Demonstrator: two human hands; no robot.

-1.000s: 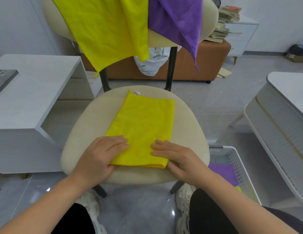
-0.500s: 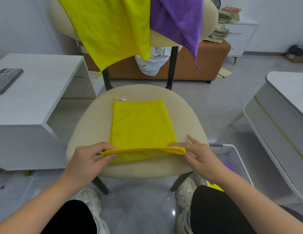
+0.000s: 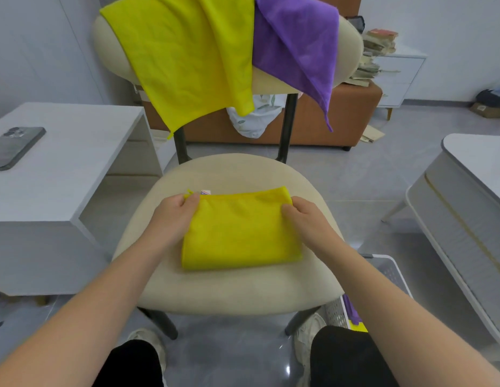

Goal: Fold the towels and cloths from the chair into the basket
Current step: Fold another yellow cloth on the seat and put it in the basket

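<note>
While both hands hold the far corners, the folded yellow cloth (image 3: 240, 233) lies on the chair seat (image 3: 229, 291), roughly centred, with the fold line toward the person; the left hand (image 3: 173, 216) has its fingers curled on the far-left corner, just beside the small label (image 3: 205, 192); the right hand (image 3: 307, 219) grips the far-right corner in the same way, fingers bent over the edge; neither hand is spread flat. Risks, as judged from here: the top layer sits slightly skewed, its far edge rising toward the right, so releasing without squaring would leave the layers offset; microfibre of this kind probably springs back, so an unpressed crease may open in transfer; lifting by the far corners alone could let the lower layers drop out. The basket (image 3: 388, 268) stands low at the right, partly hidden under the seat and behind the right forearm, so a blind drop may catch the rim or disturb the folded pieces (image 3: 352, 314) already inside. Two cloths are left on the backrest, a yellow cloth (image 3: 187, 57) and a purple cloth (image 3: 296, 43). Change against half a second ago: the cloth was then a long rectangle with its near edge pinched and just lifted; that edge now meets the far edge, the depth is halved, and both hands have travelled forward with it.
</note>
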